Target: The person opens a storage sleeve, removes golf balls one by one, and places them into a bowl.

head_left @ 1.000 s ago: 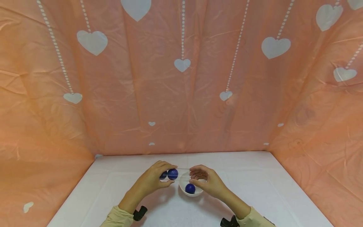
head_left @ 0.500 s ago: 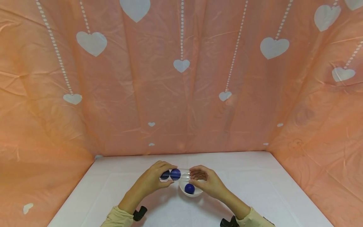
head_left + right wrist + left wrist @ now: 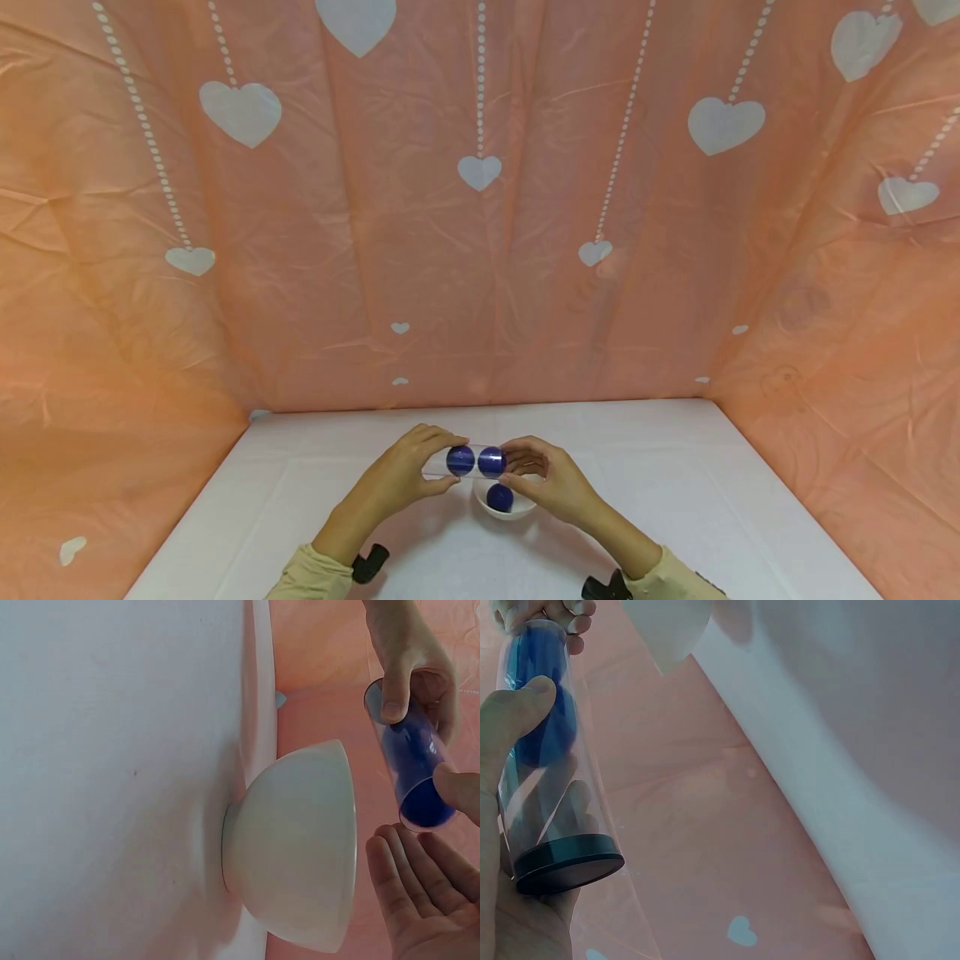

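Note:
My left hand grips a clear plastic tube with a black cap on one end. Two blue balls lie inside it: one blue ball at mid-tube, the other blue ball at the uncapped end. By that end is my right hand, its thumb at the rim and its straight, spread fingers below the mouth in the right wrist view. A white bowl stands on the table just under the tube, with a third blue ball in it.
The table has a white cover. Behind it and at both sides hangs an orange sheet with white hearts. Black wrist mounts sit at my cuffs.
The two balls in the tube have rolled right, from the left hand's end to the uncapped end by my right hand. Both hands have stayed nearly in place.

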Demonstrator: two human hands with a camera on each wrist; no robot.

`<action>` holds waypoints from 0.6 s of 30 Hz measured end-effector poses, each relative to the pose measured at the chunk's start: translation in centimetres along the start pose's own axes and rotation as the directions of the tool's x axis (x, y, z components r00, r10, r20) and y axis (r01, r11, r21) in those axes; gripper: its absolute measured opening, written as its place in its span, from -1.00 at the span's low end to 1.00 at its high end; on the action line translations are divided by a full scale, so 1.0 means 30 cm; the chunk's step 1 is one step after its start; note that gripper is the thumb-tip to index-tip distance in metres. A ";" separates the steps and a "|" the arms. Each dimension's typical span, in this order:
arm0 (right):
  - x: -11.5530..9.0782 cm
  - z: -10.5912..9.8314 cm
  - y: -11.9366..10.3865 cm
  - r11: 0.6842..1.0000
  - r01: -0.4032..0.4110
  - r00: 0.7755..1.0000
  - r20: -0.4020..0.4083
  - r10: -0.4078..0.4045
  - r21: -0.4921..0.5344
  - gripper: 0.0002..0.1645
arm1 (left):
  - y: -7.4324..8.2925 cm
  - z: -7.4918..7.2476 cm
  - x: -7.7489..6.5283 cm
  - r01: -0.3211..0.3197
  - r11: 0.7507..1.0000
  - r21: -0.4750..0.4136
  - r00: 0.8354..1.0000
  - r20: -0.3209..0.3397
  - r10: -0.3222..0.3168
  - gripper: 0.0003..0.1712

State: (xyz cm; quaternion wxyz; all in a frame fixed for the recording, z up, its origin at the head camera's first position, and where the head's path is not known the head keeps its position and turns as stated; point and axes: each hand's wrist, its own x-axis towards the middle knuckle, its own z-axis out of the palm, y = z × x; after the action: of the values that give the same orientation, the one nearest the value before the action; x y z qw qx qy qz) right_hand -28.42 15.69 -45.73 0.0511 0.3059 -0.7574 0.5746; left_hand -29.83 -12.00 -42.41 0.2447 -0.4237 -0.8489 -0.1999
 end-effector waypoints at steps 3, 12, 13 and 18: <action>0.001 0.000 0.002 1.000 -0.001 1.000 0.001 0.001 -0.003 -0.51 | 0.000 0.000 -0.001 0.007 1.000 -0.006 1.000 0.002 -0.007 -0.38; -0.001 -0.002 0.002 0.999 0.025 1.000 -0.002 -0.025 -0.020 -0.52 | -0.006 0.003 -0.003 0.018 1.000 -0.018 1.000 0.011 -0.018 -0.39; -0.001 -0.002 0.002 0.999 0.023 1.000 -0.005 -0.023 -0.022 -0.53 | -0.007 0.003 -0.004 0.020 1.000 -0.020 1.000 0.012 -0.019 -0.40; -0.002 -0.005 0.001 1.000 0.005 1.000 -0.007 -0.005 -0.021 -0.52 | -0.010 0.005 -0.006 0.026 0.999 -0.043 0.999 0.021 -0.025 -0.40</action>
State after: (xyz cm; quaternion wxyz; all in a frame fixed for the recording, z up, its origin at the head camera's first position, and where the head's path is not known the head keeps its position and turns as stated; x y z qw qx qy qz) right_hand -28.43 15.84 -45.75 0.0582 0.3052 -0.7626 0.5674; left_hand -30.01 -12.19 -42.67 0.2244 -0.4201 -0.8521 -0.2168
